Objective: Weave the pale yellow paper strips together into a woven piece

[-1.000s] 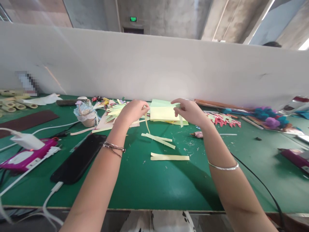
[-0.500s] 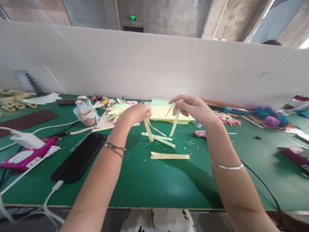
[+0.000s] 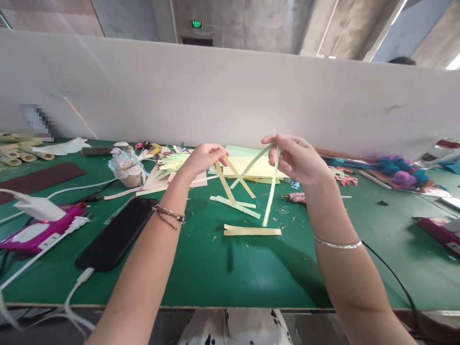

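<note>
My left hand [image 3: 207, 159] pinches a folded yellow paper strip [image 3: 225, 184], whose two ends hang apart. Higher and to the right, my right hand [image 3: 295, 155] holds a folded pale green paper strip [image 3: 272, 191] between thumb and fingers, with its ends spread in an inverted V. One green end passes near the yellow strip's right end. Beneath them, light green strips [image 3: 235, 206] lie crossed on the green table [image 3: 201, 273]. Closer to me lies a folded yellow strip [image 3: 252, 231]. Yellow paper sheets [image 3: 251, 166] lie behind the hands.
At the left are a black phone [image 3: 117, 235] on a cable, a magenta power strip [image 3: 43, 230] and a small wrapped pot [image 3: 129, 167]. A glue gun [image 3: 296, 197] lies by my right wrist. Blue and purple pompoms [image 3: 404, 178] sit farther right.
My right hand has moved slightly up and right with the green strip, whose ends now spread wider. My left hand has turned a little, and the yellow strip's ends have swung right.
</note>
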`<state>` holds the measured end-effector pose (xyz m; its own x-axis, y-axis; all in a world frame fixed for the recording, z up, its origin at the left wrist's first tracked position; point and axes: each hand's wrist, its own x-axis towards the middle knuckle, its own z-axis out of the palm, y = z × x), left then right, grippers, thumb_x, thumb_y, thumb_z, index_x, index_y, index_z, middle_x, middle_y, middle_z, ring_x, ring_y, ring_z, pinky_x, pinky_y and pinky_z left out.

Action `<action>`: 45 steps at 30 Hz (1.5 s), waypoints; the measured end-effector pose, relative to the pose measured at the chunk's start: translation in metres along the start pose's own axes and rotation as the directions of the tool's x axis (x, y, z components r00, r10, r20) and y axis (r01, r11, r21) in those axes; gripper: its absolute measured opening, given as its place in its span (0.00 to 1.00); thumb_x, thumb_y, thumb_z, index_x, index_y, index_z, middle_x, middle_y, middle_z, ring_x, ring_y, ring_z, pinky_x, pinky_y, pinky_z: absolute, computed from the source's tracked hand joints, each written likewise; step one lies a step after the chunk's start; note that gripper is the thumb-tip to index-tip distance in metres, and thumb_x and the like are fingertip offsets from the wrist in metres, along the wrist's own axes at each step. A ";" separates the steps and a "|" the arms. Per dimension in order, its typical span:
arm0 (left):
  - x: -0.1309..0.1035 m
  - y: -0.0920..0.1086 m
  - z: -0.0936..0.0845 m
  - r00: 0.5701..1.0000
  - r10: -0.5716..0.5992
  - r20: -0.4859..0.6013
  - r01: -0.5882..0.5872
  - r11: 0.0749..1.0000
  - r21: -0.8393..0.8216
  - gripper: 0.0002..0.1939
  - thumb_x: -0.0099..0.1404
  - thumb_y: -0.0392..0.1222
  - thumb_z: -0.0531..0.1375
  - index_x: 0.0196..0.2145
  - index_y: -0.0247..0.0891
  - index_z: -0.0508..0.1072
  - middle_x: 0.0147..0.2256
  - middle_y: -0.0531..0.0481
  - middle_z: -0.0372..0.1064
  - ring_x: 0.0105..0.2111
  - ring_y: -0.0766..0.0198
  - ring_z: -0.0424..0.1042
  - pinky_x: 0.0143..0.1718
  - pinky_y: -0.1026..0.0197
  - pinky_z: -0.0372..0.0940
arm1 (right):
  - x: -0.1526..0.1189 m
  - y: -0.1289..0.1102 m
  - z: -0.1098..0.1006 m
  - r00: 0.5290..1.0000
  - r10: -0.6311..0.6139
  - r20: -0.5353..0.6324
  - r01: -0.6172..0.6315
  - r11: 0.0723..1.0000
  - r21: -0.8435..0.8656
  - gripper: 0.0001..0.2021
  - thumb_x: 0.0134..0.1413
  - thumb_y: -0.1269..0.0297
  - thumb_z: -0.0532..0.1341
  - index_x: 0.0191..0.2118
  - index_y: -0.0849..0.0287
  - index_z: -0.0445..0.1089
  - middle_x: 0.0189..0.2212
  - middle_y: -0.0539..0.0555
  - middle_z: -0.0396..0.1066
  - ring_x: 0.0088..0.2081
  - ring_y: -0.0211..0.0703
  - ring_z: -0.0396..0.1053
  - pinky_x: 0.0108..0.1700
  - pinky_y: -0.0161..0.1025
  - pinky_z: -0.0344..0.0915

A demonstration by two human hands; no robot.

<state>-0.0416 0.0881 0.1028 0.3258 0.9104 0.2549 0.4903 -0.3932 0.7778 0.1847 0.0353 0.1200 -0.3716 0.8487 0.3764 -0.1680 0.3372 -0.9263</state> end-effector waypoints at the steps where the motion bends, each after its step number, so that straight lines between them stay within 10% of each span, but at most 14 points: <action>1: 0.001 0.000 0.001 1.000 -0.010 -0.022 0.009 0.999 -0.040 0.13 0.59 0.47 0.52 0.31 0.38 0.73 0.27 0.47 0.75 0.23 0.66 0.66 0.25 0.64 0.57 | 0.001 0.001 0.000 1.000 0.007 -0.004 -0.007 1.000 0.006 0.12 0.56 0.58 0.57 0.36 0.61 0.71 0.20 0.47 0.69 0.13 0.23 0.52 0.14 0.27 0.49; 10: 0.000 0.010 0.014 0.996 -0.077 -0.044 0.063 0.965 -0.256 0.14 0.58 0.47 0.55 0.35 0.36 0.74 0.37 0.43 0.75 0.23 0.63 0.72 0.30 0.58 0.64 | 0.003 0.007 0.008 1.000 0.001 -0.023 -0.002 1.000 -0.022 0.12 0.58 0.59 0.55 0.40 0.62 0.71 0.29 0.51 0.71 0.19 0.25 0.60 0.23 0.27 0.61; 21: 0.002 0.006 0.016 0.995 0.049 0.084 -0.027 0.970 -0.241 0.18 0.63 0.46 0.50 0.50 0.47 0.69 0.55 0.53 0.62 0.57 0.55 0.58 0.54 0.54 0.56 | 0.010 0.023 0.004 1.000 -0.001 0.016 0.000 0.999 0.046 0.13 0.58 0.57 0.55 0.41 0.57 0.72 0.34 0.50 0.66 0.25 0.28 0.60 0.31 0.30 0.63; 32: 0.007 0.000 0.017 0.961 0.276 -0.028 -0.277 0.957 -0.083 0.20 0.58 0.33 0.54 0.50 0.40 0.67 0.50 0.48 0.68 0.48 0.60 0.66 0.50 0.55 0.60 | 0.015 0.032 -0.001 0.994 0.103 -0.048 -0.088 0.964 0.253 0.11 0.58 0.61 0.54 0.38 0.60 0.70 0.31 0.50 0.69 0.23 0.25 0.62 0.29 0.24 0.65; 45: 0.001 0.005 0.022 0.935 0.314 -0.166 -0.340 0.926 -0.163 0.14 0.62 0.41 0.56 0.45 0.39 0.71 0.44 0.47 0.73 0.46 0.61 0.70 0.48 0.59 0.62 | 0.016 0.037 0.005 0.994 0.084 -0.071 -0.066 0.973 0.223 0.11 0.56 0.60 0.56 0.37 0.60 0.72 0.36 0.53 0.71 0.31 0.30 0.69 0.37 0.27 0.69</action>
<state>-0.0213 0.0843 0.0944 0.3245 0.7487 0.5781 0.2118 -0.6531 0.7270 0.1674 0.0594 0.0915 -0.3189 0.9006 0.2952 -0.3427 0.1809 -0.9219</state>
